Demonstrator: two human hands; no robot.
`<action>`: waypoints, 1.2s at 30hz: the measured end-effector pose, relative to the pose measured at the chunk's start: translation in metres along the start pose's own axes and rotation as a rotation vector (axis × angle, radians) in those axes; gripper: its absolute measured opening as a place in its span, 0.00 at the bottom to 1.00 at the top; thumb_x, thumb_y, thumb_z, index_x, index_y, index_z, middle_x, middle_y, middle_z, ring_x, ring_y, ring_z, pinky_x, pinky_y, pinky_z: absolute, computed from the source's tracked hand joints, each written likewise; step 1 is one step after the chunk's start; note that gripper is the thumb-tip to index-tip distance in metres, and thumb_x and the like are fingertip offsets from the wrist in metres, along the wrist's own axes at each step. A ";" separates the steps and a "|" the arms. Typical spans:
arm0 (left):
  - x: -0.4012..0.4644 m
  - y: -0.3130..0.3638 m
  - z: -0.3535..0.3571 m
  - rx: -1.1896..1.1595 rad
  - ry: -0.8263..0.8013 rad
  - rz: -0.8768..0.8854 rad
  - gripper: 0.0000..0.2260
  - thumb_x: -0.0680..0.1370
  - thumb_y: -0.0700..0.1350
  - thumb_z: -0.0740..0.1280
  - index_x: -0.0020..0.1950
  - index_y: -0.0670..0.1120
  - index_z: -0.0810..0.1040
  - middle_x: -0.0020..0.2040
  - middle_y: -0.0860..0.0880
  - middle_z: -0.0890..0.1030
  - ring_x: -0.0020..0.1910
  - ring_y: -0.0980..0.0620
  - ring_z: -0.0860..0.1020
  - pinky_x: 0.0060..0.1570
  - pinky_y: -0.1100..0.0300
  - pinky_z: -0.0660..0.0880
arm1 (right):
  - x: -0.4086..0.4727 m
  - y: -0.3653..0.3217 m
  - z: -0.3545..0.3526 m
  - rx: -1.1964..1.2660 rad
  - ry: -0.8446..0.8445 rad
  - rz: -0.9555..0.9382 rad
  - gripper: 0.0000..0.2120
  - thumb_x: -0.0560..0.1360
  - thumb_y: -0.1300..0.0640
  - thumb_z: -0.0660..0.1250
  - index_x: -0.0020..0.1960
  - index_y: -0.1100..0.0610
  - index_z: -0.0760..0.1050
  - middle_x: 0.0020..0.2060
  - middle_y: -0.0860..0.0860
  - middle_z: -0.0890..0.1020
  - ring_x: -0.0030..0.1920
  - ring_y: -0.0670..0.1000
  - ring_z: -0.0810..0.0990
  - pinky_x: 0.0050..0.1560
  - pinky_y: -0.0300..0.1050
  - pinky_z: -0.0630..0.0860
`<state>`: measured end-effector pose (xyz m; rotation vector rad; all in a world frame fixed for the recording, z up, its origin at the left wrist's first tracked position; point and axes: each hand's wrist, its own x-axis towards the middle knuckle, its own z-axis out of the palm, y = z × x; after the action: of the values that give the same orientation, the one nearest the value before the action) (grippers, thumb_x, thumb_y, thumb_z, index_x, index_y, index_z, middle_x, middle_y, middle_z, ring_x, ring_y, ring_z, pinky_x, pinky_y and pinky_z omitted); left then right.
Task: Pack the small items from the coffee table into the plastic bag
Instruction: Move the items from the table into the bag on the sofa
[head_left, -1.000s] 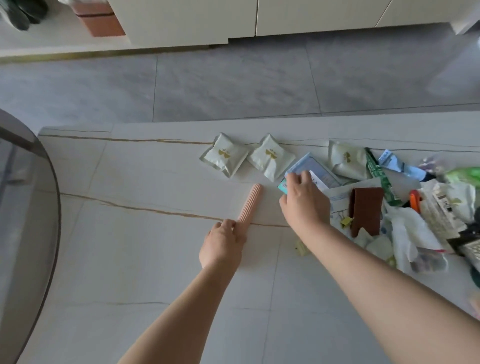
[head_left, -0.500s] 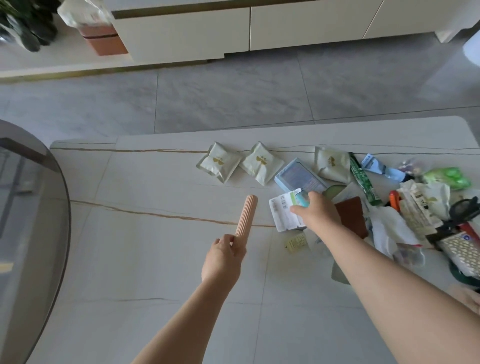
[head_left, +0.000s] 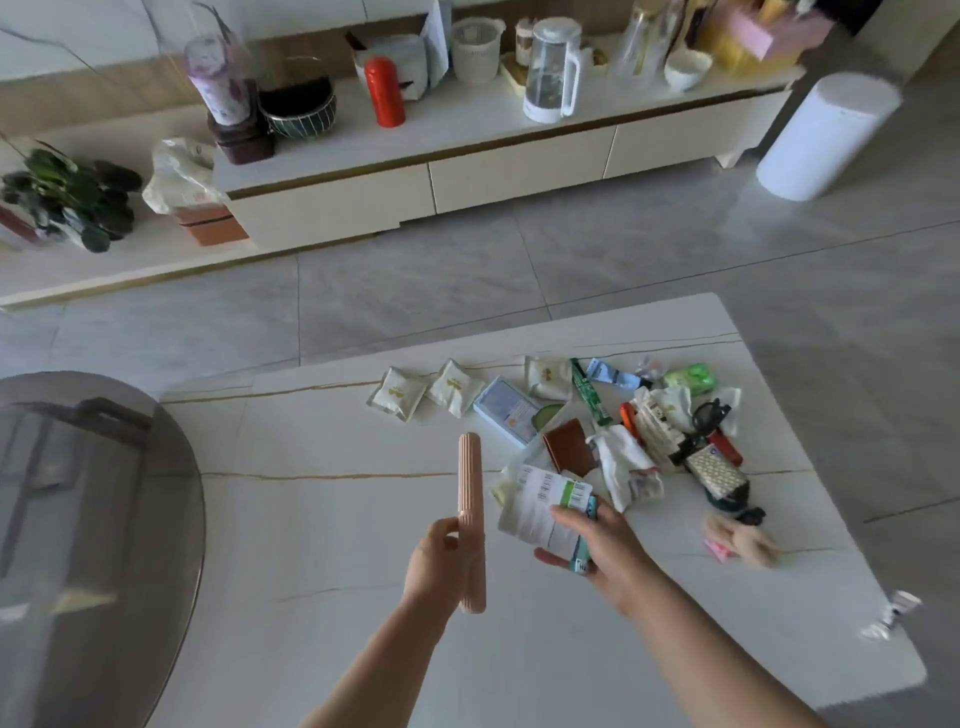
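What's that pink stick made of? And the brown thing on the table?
The pink stick, held in the left hand, looks like matte ribbed plastic or silicone. The brown thing looks like smooth leather or imitation, maybe a wallet; too small to be sure.

I see open tabletop (head_left: 322, 525) on the left and near side of the coffee table, while the pile of small items (head_left: 639, 431) crowds its far right part and a glass table (head_left: 78, 519) blocks the left edge.
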<state>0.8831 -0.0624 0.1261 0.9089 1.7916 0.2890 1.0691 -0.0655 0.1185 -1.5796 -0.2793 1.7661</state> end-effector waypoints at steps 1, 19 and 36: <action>-0.016 0.005 0.003 -0.029 -0.015 0.004 0.12 0.78 0.49 0.64 0.60 0.48 0.75 0.45 0.52 0.80 0.44 0.50 0.80 0.47 0.56 0.77 | -0.019 -0.003 -0.008 0.018 0.016 -0.005 0.09 0.75 0.65 0.66 0.54 0.57 0.78 0.47 0.58 0.84 0.46 0.58 0.83 0.43 0.55 0.82; -0.195 0.073 0.023 0.042 -0.479 0.231 0.10 0.76 0.40 0.66 0.58 0.42 0.78 0.45 0.44 0.81 0.41 0.48 0.78 0.43 0.55 0.76 | -0.292 0.018 -0.079 0.420 0.507 -0.232 0.08 0.75 0.68 0.65 0.54 0.63 0.74 0.50 0.63 0.80 0.50 0.62 0.79 0.49 0.57 0.78; -0.354 0.060 0.129 0.496 -0.901 0.507 0.11 0.77 0.42 0.65 0.59 0.44 0.79 0.52 0.44 0.82 0.47 0.46 0.78 0.42 0.58 0.72 | -0.463 0.132 -0.147 0.868 0.987 -0.315 0.15 0.77 0.67 0.62 0.64 0.65 0.71 0.59 0.64 0.78 0.57 0.64 0.78 0.59 0.60 0.75</action>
<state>1.0777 -0.2967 0.3555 1.5363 0.7790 -0.2504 1.1427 -0.5001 0.3615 -1.4126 0.6051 0.5502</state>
